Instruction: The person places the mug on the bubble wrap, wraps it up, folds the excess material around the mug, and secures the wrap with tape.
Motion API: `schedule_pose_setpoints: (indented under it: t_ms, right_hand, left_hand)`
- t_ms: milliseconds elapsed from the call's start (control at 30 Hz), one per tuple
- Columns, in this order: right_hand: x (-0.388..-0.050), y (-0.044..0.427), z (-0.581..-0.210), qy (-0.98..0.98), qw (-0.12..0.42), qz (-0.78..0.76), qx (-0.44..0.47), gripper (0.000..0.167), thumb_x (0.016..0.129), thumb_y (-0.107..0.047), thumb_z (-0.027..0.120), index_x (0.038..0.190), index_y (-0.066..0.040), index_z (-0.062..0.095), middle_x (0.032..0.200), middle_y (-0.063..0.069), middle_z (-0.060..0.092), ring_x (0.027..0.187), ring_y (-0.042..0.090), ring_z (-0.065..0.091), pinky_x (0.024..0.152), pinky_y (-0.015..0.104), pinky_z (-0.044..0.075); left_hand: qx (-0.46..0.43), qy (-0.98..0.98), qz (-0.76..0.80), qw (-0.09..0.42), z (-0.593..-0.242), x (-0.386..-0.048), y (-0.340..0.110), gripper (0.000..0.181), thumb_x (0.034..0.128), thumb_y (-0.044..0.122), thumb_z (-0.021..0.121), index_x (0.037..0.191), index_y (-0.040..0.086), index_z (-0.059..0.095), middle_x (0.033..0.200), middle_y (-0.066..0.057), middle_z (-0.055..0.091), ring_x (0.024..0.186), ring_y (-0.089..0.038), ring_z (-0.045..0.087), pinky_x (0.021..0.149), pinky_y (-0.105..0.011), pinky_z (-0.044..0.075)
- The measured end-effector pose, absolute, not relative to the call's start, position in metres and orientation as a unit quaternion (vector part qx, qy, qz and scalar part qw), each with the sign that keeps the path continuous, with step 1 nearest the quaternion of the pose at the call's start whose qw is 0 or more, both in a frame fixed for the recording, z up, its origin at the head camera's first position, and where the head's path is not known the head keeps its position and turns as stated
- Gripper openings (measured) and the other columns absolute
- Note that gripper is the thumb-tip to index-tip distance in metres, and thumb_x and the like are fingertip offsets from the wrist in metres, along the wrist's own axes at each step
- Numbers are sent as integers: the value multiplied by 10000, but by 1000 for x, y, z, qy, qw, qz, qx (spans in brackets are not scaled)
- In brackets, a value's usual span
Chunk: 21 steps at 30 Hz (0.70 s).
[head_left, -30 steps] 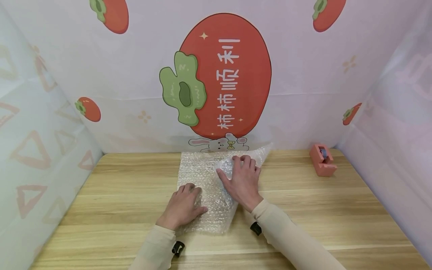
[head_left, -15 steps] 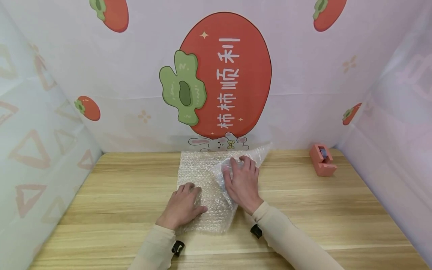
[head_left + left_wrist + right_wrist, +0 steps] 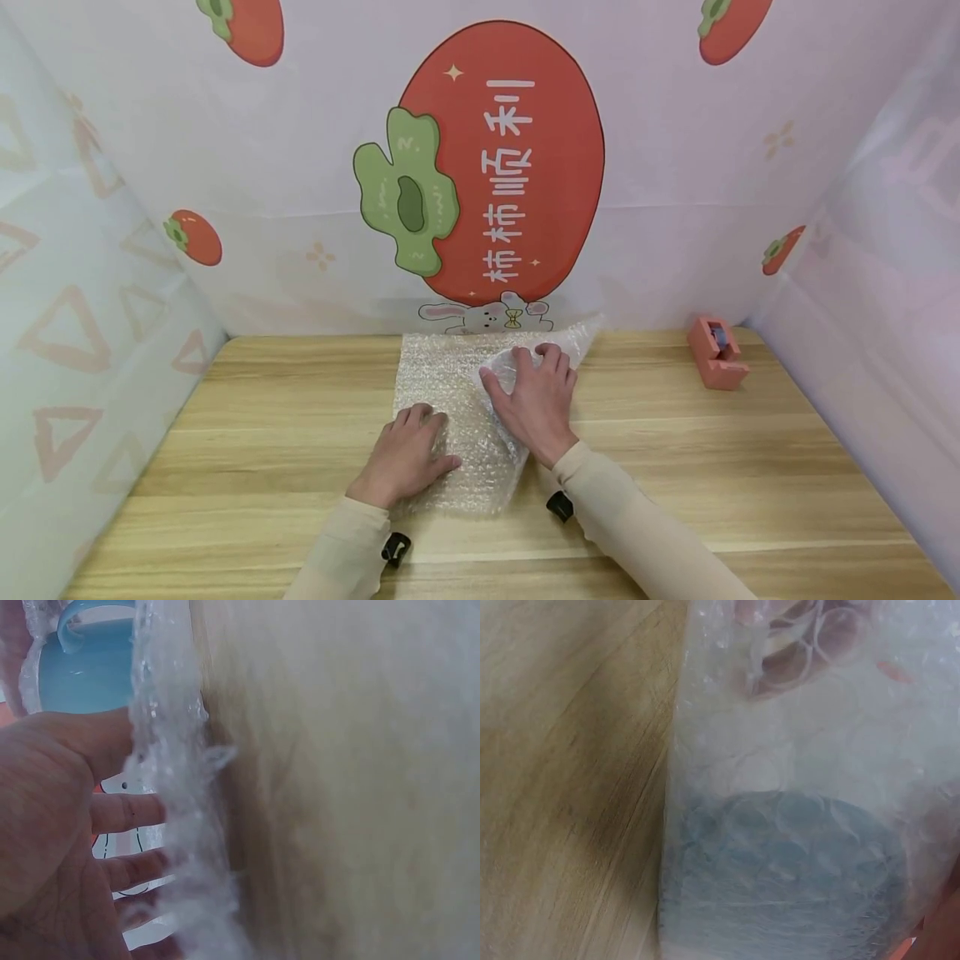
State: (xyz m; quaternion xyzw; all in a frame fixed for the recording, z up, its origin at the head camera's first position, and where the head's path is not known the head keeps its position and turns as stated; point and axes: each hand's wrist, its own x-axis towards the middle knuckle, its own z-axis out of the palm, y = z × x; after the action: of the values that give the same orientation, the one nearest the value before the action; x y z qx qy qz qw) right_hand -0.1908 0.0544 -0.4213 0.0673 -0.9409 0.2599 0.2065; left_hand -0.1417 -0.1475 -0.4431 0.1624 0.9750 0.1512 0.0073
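Observation:
A sheet of bubble wrap (image 3: 431, 367) lies on the wooden table, its right part folded up over a light blue mug. In the left wrist view the mug (image 3: 94, 671) shows its handle and side. Through the wrap its blue shape (image 3: 795, 855) appears in the right wrist view. My right hand (image 3: 534, 408) grips the wrapped mug, thumb and fingers curved round it. My left hand (image 3: 405, 458) rests on the sheet's near left edge, fingers spread and relaxed. In the head view, wrap and right hand hide most of the mug.
A pink tape dispenser (image 3: 717, 354) stands at the table's back right. Behind the table's far edge hangs a patterned white backdrop (image 3: 300, 275); the far right corner of the wrap reaches up towards it. Side curtains border the table left and right.
My right thumb has shifted slightly on the wrapped mug, in towards the fingers and then back out. My left hand has stayed in place on the bubble wrap.

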Motion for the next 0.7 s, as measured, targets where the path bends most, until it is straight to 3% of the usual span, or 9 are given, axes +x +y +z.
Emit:
schedule_pose_setpoints:
  t_ms: [267,500,700]
  right_hand:
    - [-193,54,-423,-941,209,259,60,616,873,-522,724,1225,-23,648,1223,242,472,1130,391,419,922,537,362]
    - [-195,55,-423,-940,201,273,36,817,811,-531,791,1307,51,503,1183,252,489,1087,387,452,934,511,396]
    - [-194,54,-423,-940,207,269,32,886,788,-534,810,1333,72,462,1162,244,498,1058,380,469,933,497,415]
  left_hand:
    - [161,975,156,6,-445,-143,-147,607,862,402,798,1308,28,627,1367,-232,533,1272,-431,495,992,-603,448]
    - [162,974,158,8,-446,-144,-148,616,859,405,798,1311,25,625,1370,-238,531,1277,-436,491,1003,-605,440]
    - [166,972,168,11,-443,-144,-149,625,853,412,797,1300,9,628,1366,-250,534,1270,-442,496,998,-611,443]
